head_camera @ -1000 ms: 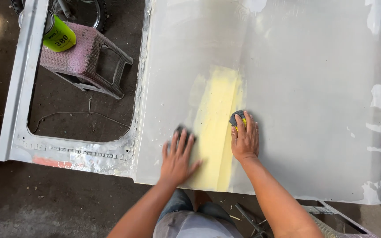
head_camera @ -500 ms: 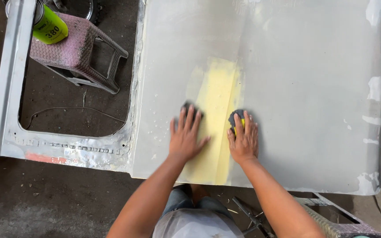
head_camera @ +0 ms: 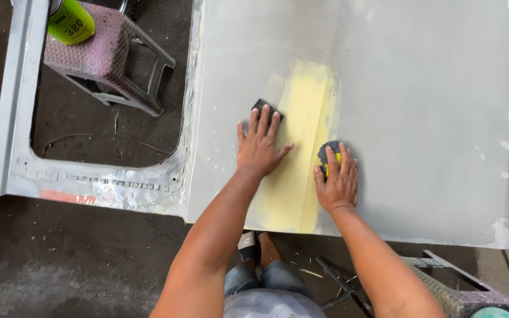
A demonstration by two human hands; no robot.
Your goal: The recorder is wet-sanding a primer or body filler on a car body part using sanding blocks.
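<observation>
Left hand (head_camera: 259, 147) flat, fingers spread wide, palm pressed down on a dark sanding pad (head_camera: 264, 108), of which only one corner pokes out past the fingertips. Not gripped, just pinned under the open palm against the grey car panel (head_camera: 431, 88), at the left edge of the pale yellow filler patch (head_camera: 301, 118). Right hand (head_camera: 338, 182) lower and to the right, fingers lightly curled over a second sanding block (head_camera: 327, 156), dark with a yellow streak showing between the fingers. Held against the panel at the right edge of the same yellow patch, about halfway along its length. Both forearms reaching up from the bottom of the view, the patch lying between the two hands.

Panel lying roughly level, patch running as a long strip from mid-panel down to the near edge. White chipped spots along the right border of the panel. To the left, a window-like opening in the panel, dark floor (head_camera: 60, 265) visible through it. Beyond that opening, a pink plastic stool (head_camera: 113, 56) with a bright green spray can (head_camera: 70, 22) lying on top. Below the near edge, knees in jeans and one foot on the floor, plus part of a second stool (head_camera: 460, 294) at bottom right.
</observation>
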